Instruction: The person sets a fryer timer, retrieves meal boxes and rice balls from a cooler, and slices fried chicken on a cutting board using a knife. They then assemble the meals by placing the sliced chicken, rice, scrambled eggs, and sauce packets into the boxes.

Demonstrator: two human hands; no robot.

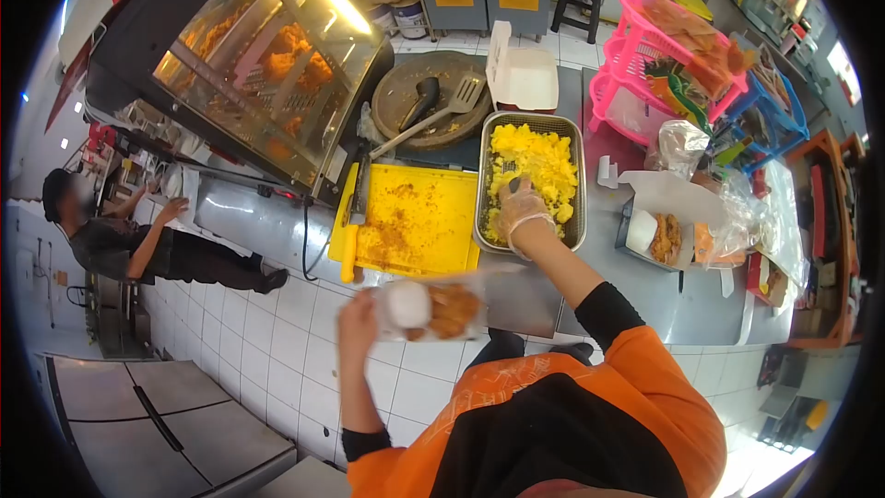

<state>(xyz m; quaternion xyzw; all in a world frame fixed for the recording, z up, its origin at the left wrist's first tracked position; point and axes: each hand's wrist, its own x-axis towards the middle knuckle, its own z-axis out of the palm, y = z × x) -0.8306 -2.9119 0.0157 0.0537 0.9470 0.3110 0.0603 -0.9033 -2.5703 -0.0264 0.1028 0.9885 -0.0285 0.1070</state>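
My left hand (357,330) grips the side of an open paper food box (472,300), held over the floor near the counter's edge and blurred by motion. Inside it lie a white mound of rice (408,303) and browned fried chicken (454,310). Wearing a clear plastic glove, my right hand (524,212) is down in a metal tray (579,212) of yellow scrambled egg (535,149). Its fingers are closed around a utensil with a dark handle (514,184); the rest of the utensil is mostly hidden by egg and hand.
Left of the tray lies a yellow cutting board (415,231) with crumbs and a yellow-handled knife (349,254). Behind are a spatula (466,94) on a round block, a lit chicken display (267,65) and an open box (524,83). Another filled box (636,231) stands right. A person (120,240) works left.
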